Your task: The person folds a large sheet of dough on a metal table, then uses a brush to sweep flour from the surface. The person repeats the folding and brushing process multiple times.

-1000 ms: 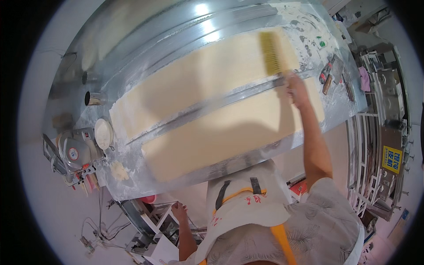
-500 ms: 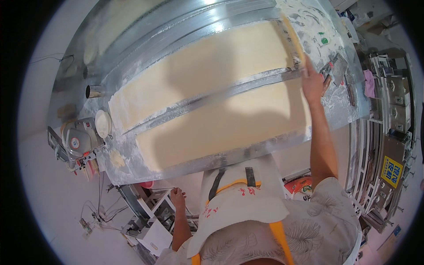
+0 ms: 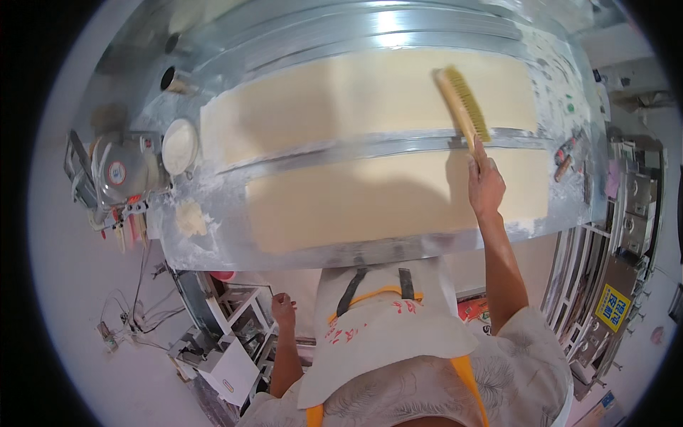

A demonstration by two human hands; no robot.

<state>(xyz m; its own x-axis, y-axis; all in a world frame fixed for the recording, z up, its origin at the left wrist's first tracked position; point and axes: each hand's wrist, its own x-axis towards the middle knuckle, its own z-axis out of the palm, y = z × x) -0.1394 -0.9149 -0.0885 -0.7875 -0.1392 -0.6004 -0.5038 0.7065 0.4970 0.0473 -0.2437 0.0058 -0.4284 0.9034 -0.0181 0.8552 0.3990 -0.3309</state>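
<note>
Head view: a long metal desk (image 3: 213,242), dusted white with flour, carries two pale dough sheets side by side, the far sheet (image 3: 356,99) and the near sheet (image 3: 370,203), parted by a bare steel strip. The right hand (image 3: 486,186) has its grip closed on the handle of a yellow-bristled brush (image 3: 464,107), which lies over the far sheet toward the desk's right end. The left hand (image 3: 283,309) hangs below the desk's near edge, loosely curled, holding nothing. A round white bowl (image 3: 179,144) and a grey machine (image 3: 117,171) sit at the left end. Metal racks (image 3: 626,235) stand on the right; cables (image 3: 135,313) trail across the pale floor.
</note>
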